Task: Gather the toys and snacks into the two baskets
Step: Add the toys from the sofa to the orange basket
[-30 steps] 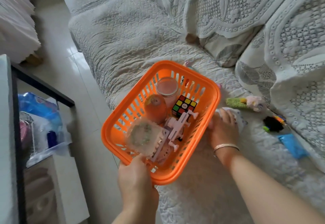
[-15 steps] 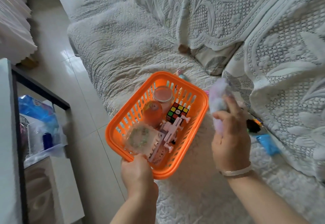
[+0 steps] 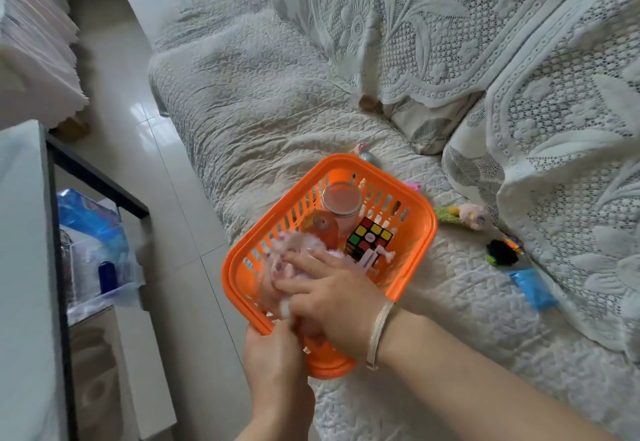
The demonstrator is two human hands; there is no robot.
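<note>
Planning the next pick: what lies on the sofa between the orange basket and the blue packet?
In the head view, a small black toy with green and orange bits lies between the orange basket and the blue packet; otherwise only quilted sofa cover.

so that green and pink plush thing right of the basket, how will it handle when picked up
The plush toy looks fuzzy and soft, so it is probably light and floppy, sagging from one end. Lying flat on the quilted sofa cover, it seems unlikely to roll, and its pile should grip well.

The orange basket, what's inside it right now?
In the orange basket: a puzzle cube, a pink jar, an orange round toy, a pink plastic toy and a fluffy pink toy under the right hand. Anything beneath is hidden.
</note>
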